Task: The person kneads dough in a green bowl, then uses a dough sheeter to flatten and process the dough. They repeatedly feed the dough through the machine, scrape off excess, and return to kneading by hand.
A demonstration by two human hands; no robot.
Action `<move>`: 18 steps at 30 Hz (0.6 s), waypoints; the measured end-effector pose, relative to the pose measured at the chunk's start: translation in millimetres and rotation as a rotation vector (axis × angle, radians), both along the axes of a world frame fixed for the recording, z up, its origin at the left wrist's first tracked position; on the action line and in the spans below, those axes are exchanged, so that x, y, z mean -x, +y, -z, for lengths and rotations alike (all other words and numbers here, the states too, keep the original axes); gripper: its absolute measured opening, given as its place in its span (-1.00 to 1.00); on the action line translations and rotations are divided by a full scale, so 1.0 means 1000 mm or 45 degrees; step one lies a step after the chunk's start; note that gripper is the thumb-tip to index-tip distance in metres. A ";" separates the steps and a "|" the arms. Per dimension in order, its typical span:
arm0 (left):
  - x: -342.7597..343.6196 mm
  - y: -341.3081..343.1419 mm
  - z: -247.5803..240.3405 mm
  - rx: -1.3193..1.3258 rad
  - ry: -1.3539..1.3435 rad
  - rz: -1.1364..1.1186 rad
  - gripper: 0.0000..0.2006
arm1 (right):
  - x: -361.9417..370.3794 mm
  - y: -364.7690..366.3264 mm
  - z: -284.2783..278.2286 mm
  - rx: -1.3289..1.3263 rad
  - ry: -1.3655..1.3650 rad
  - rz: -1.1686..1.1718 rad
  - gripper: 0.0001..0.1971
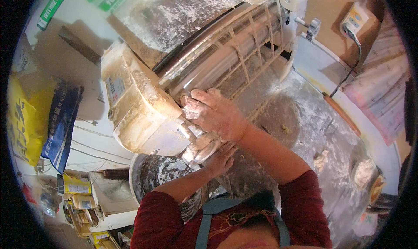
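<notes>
My right hand (220, 116) reaches across to the left end of a flour-dusted roller machine (141, 103). Its bent fingers are closed on a pale, floury piece of dough (191, 107) beside the roller (196, 77). Lower down, my left hand (217, 163) is beneath the right wrist, against the machine's near side. Whitish, floury dough (201, 148) shows at its closed fingers, though where dough ends and fingertips begin is hard to tell. A wire guard (244, 62) spans the front of the roller. Both hands are bare, below dark red sleeves.
Below the machine's left end sits a round metal basin (135, 179) with floury residue. A floury metal worktop (309, 131) bears a dough lump (363, 173) and a wooden rolling pin (342, 114). A corded power socket (355, 18) is at upper right. Yellow and blue bags (63, 122) hang left.
</notes>
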State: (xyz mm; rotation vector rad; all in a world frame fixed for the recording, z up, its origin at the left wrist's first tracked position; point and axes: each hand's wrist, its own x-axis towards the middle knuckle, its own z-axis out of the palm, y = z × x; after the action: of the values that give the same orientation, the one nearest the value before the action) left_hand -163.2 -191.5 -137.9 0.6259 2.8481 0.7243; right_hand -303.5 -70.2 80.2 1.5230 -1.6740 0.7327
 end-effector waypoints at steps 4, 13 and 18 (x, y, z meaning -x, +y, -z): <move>-0.002 -0.002 0.003 -0.124 0.155 0.041 -0.52 | 0.005 0.000 -0.001 0.077 -0.277 0.240 -0.65; -0.008 -0.002 0.016 0.155 -0.138 -0.067 -0.49 | -0.010 -0.009 0.006 0.267 -0.254 -0.009 -0.63; -0.004 0.002 0.004 -0.004 0.142 0.029 -0.49 | -0.001 0.004 0.009 0.126 -0.108 -0.013 -0.49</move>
State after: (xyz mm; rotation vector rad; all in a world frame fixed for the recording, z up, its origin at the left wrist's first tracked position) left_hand -159.7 -189.6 -142.3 0.7194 2.9360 0.7115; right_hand -302.4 -66.3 71.6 1.4502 -1.6675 0.8833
